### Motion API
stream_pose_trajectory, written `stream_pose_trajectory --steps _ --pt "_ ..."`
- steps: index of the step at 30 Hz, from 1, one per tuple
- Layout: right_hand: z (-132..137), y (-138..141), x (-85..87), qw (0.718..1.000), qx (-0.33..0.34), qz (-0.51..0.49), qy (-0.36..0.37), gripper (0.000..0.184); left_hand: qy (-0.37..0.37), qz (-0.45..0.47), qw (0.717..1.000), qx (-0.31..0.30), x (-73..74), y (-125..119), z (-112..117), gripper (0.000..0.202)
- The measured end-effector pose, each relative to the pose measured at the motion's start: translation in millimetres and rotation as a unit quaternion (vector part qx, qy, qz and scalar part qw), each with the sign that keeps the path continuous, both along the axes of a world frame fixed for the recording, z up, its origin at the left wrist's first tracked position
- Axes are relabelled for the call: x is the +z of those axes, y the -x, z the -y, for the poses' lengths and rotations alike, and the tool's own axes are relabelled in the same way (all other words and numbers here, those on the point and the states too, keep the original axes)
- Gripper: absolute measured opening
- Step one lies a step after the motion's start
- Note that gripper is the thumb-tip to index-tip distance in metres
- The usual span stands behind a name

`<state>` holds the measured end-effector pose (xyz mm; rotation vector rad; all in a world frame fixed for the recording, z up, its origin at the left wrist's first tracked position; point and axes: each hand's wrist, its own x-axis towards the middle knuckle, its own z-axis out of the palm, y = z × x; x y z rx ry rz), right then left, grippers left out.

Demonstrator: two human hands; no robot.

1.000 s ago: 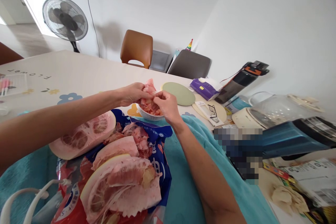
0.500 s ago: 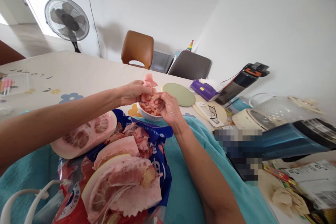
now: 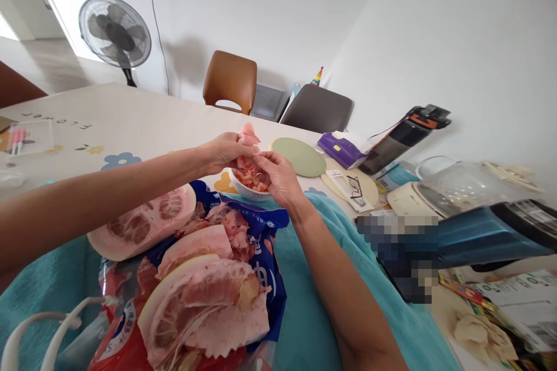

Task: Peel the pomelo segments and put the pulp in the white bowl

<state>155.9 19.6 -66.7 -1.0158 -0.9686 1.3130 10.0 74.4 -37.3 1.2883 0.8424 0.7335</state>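
Note:
My left hand (image 3: pixel 225 152) is closed on a pink pomelo segment (image 3: pixel 248 134) with loose membrane, held over a white bowl (image 3: pixel 253 194). The fingers of my right hand (image 3: pixel 278 175) pinch at the lower side of the same segment. Pieces of pink pulp (image 3: pixel 250 178) lie in the bowl. Nearer to me, a cut pomelo half (image 3: pixel 148 219) and a large opened pomelo wedge (image 3: pixel 204 307) rest on a blue and red plastic bag (image 3: pixel 270 278). Peel and membrane scraps (image 3: pixel 230 223) lie between them, towards the bowl.
A teal cloth (image 3: pixel 308 290) lies under the bag. To the right are a green round mat (image 3: pixel 300 156), a purple tissue pack (image 3: pixel 342 149), glasses (image 3: pixel 355 190), a dark bottle (image 3: pixel 402 139) and a blue tumbler (image 3: pixel 474 235). A fan (image 3: pixel 116 32) and chairs stand behind the table.
My right-hand fingers have shifted slightly up against the segment, and more of the bowl's pulp shows below. The whole view has moved slightly; my left hand keeps its hold.

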Motion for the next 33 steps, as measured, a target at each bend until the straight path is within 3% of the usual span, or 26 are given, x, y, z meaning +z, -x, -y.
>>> stream_pose_trajectory --steps 8,15,20,24,29,33 --pt "0 5 -0.7 0.998 -0.046 0.034 -0.001 0.013 -0.047 -0.050 0.998 0.012 1.0 -2 7 0.018" --pt "0 7 0.3 0.997 -0.074 0.037 0.008 0.005 -0.002 0.006 1.000 -0.017 -5.5 -3 3 0.021" --pt "-1 2 1.6 0.999 -0.045 0.007 0.017 0.006 0.019 0.024 1.000 0.004 -2.3 -4 4 0.019" --pt "-3 -8 3.7 0.998 -0.064 0.020 0.017 0.006 0.048 0.029 0.998 0.030 5.5 -1 6 0.023" --pt "-1 -12 7.9 0.999 -0.033 0.025 0.006 0.012 0.018 0.017 1.000 0.016 6.0 4 4 0.023" --pt "2 -7 9.4 0.997 -0.051 0.060 -0.023 0.022 0.001 -0.014 1.000 0.018 2.0 1 5 0.019"
